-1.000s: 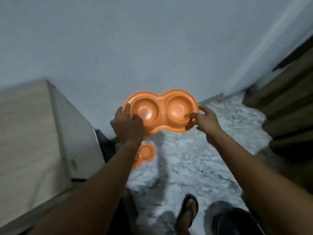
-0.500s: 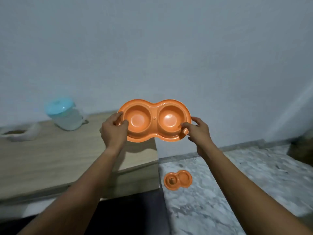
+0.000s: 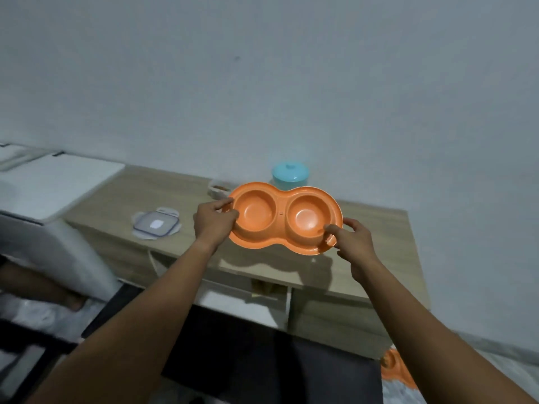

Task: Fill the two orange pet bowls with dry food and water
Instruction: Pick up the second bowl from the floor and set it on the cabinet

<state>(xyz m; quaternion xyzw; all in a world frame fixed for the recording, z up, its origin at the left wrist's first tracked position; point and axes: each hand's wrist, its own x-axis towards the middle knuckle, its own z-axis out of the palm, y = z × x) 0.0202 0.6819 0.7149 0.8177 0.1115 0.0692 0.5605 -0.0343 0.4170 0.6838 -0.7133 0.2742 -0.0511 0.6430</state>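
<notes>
Both hands carry the orange double bowl in the air above the wooden cabinet. The left hand pinches its left rim and the right hand grips the right near rim. Both cups look empty. A second orange bowl lies on the floor at the near right (only partly visible). I judge the step is bringing the bowl to the cabinet. The next move asks to set it down flat near the teal-lidded jug and the small food container, far behind it.
</notes>
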